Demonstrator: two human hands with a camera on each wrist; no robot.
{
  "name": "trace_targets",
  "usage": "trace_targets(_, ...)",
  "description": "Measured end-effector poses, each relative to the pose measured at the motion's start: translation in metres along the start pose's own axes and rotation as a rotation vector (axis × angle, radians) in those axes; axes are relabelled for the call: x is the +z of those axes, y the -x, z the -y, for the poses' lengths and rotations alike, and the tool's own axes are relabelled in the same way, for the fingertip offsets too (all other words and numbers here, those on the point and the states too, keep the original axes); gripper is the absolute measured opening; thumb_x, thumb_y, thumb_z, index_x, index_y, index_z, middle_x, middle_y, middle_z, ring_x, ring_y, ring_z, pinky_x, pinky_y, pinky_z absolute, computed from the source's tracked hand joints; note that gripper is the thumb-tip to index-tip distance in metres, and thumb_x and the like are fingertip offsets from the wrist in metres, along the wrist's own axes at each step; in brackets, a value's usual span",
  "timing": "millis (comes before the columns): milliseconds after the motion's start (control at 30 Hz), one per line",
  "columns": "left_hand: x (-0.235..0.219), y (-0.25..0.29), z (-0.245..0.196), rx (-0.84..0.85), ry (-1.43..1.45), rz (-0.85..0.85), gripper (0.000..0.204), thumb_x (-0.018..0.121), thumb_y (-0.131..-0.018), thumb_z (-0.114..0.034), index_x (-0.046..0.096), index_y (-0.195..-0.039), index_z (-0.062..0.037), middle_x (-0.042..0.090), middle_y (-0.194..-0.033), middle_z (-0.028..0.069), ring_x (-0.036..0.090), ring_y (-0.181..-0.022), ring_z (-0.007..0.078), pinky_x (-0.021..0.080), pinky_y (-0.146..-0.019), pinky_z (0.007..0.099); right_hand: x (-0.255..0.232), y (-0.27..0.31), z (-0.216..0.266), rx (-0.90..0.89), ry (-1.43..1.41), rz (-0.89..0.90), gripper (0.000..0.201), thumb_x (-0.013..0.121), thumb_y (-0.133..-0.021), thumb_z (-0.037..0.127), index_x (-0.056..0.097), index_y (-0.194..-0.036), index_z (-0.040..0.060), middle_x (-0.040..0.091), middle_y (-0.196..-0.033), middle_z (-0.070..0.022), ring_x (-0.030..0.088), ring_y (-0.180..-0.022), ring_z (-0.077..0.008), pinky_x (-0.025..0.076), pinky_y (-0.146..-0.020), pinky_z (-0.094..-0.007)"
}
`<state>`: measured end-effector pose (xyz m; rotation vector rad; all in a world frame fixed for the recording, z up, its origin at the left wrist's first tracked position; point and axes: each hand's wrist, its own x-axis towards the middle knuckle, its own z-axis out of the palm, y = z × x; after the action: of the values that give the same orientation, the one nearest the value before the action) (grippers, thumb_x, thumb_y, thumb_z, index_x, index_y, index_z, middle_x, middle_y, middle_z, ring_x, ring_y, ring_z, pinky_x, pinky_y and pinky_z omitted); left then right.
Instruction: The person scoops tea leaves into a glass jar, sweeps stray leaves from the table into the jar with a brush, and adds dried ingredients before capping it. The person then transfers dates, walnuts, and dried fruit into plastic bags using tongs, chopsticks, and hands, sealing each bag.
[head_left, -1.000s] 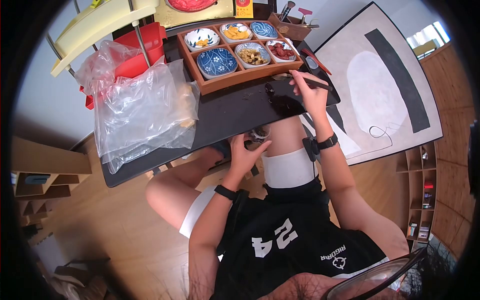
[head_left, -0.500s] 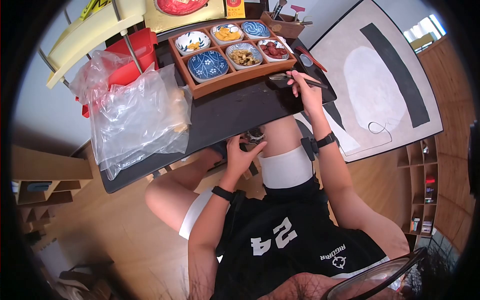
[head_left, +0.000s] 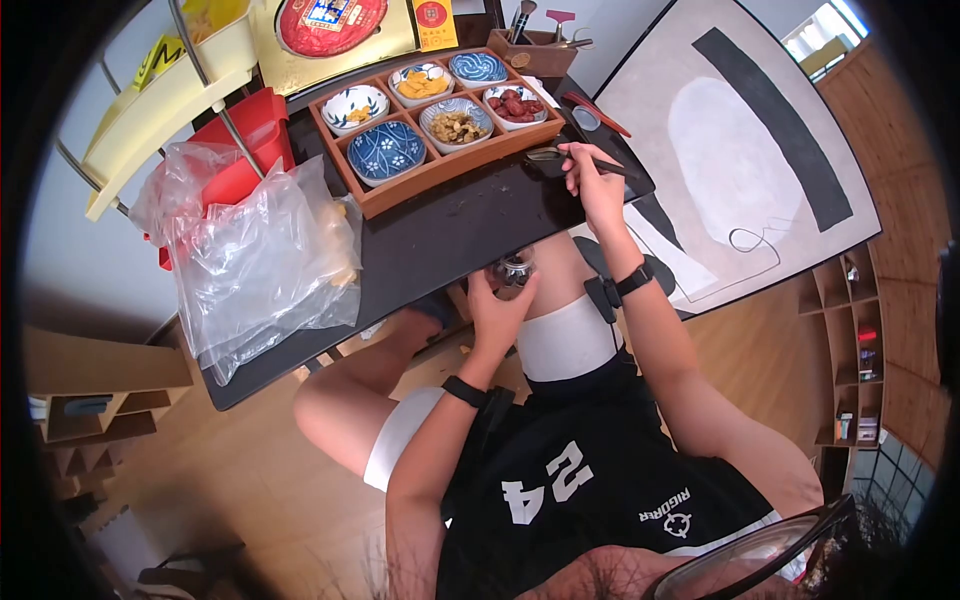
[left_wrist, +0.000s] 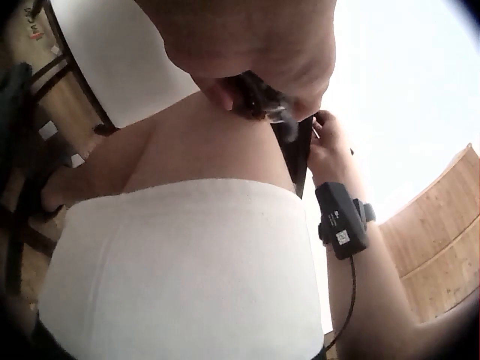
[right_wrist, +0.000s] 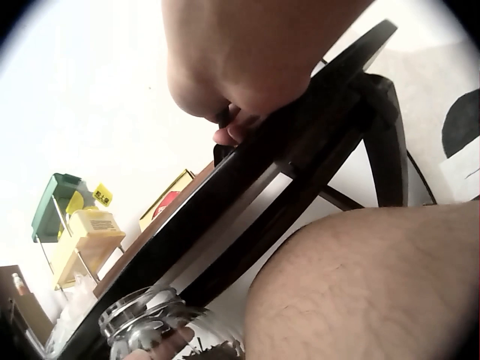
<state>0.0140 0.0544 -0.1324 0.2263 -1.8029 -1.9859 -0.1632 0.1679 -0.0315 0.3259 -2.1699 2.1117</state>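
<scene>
In the head view my left hand grips a small clear glass jar with dark contents, just below the table's front edge. The jar's threaded glass rim shows low in the right wrist view. My right hand pinches the dark handle of a spoon, its bowl over the tabletop. Behind stands a wooden tray with six patterned bowls; yellow pieces, brown pieces and red dried fruit lie in some, and a dark blue flowered bowl looks empty.
Clear plastic bags cover the table's left part, beside a red bin and a cream rack. A wooden holder with brushes stands at the back. A framed picture leans at the right.
The view has shifted, and the tray and bags appear lower and further left. My left hand has the jar more upright in view. My right hand still holds the spoon over the table.
</scene>
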Motion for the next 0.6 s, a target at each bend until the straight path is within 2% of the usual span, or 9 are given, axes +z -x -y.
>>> trace_targets(67,0.013,0.003,0.007,0.036,0.107,-0.083,0.065,0.081,-0.086,-0.009,0.047,-0.14,0.0033,0.063,-0.127,0.0155,0.065,-0.111,0.0201,0.053,-0.094,0.0347,0.0,0.0,-0.001,-0.005,-0.016,-0.005,0.024,0.061,-0.104,0.02,0.074,-0.105,-0.0007,0.065,-0.076,-0.0014,0.054,-0.055,-0.0062,0.04,-0.048,-0.0213)
trace_targets(100,0.02,0.004,0.009,0.036,0.109,-0.086,0.065,0.081,-0.086,-0.009,0.047,-0.14,0.0033,0.063,-0.127,0.0155,0.065,-0.111,0.0201,0.053,-0.094,0.0347,0.001,-0.001,-0.001,-0.011,-0.032,-0.008,0.023,0.061,-0.103,0.018,0.075,-0.104,-0.0009,0.065,-0.075,-0.002,0.054,-0.054,-0.0065,0.04,-0.047,-0.0215)
trace_targets(167,0.033,0.007,0.011,0.055,0.036,-0.202,0.068,0.078,-0.087,-0.007,0.043,-0.144,0.0039,0.061,-0.129,0.0158,0.064,-0.112,0.0206,0.051,-0.097,0.0339,0.001,0.0,0.001,-0.011,-0.014,-0.001,0.023,0.061,-0.103,0.017,0.075,-0.103,-0.0008,0.065,-0.075,-0.0019,0.054,-0.054,-0.0064,0.04,-0.047,-0.0215)
trace_targets(367,0.051,0.004,0.003,0.082,0.142,-0.311,0.073,0.079,-0.086,-0.009,0.041,-0.146,0.0056,0.062,-0.126,0.0164,0.064,-0.111,0.0247,0.049,-0.1,0.0365,0.002,0.003,0.005,-0.018,0.053,0.019,0.023,0.062,-0.103,0.018,0.075,-0.102,-0.0003,0.065,-0.075,-0.0003,0.053,-0.056,-0.0053,0.039,-0.049,-0.0208)
trace_targets(500,0.043,-0.002,0.006,0.017,0.144,-0.252,0.071,0.081,-0.085,-0.013,0.044,-0.143,0.0064,0.063,-0.126,0.0188,0.063,-0.112,0.0271,0.048,-0.101,0.0378,0.001,0.005,0.008,0.006,0.084,0.076,0.02,0.064,-0.101,0.016,0.076,-0.1,0.0007,0.065,-0.073,0.0001,0.053,-0.055,-0.0048,0.038,-0.049,-0.0203)
trace_targets(600,0.037,-0.006,0.013,0.044,0.064,-0.173,0.07,0.084,-0.083,-0.017,0.048,-0.138,0.0069,0.063,-0.126,0.0216,0.063,-0.114,0.03,0.048,-0.101,0.0393,0.001,0.008,0.01,-0.012,0.125,0.139,0.02,0.064,-0.101,0.016,0.077,-0.098,0.0012,0.064,-0.072,0.0006,0.053,-0.055,-0.0045,0.037,-0.049,-0.0202)
